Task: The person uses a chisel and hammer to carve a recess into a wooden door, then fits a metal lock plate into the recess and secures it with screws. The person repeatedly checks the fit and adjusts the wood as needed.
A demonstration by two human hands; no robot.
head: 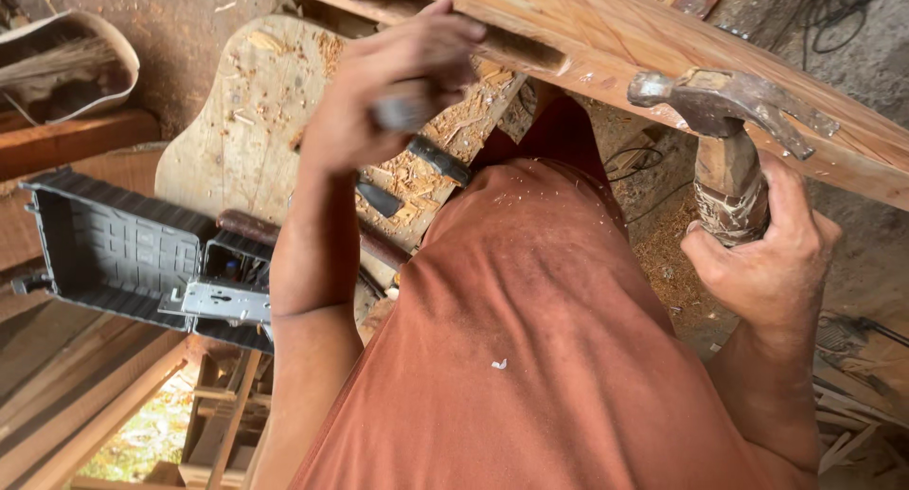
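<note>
Right hand [772,263] clenched on hammer [729,121] below the plank [606,26]; left hand [398,83] closed round chisel [402,106] against it.

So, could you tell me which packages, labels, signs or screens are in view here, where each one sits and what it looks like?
No labels, signs or screens show.
Tool case: at left, beside the left hand's forearm; dark grey ribbed plastic box, lid open, silver metal latch.
Basket: top left corner; pale curved rim, holding straw-like fibres.
</note>
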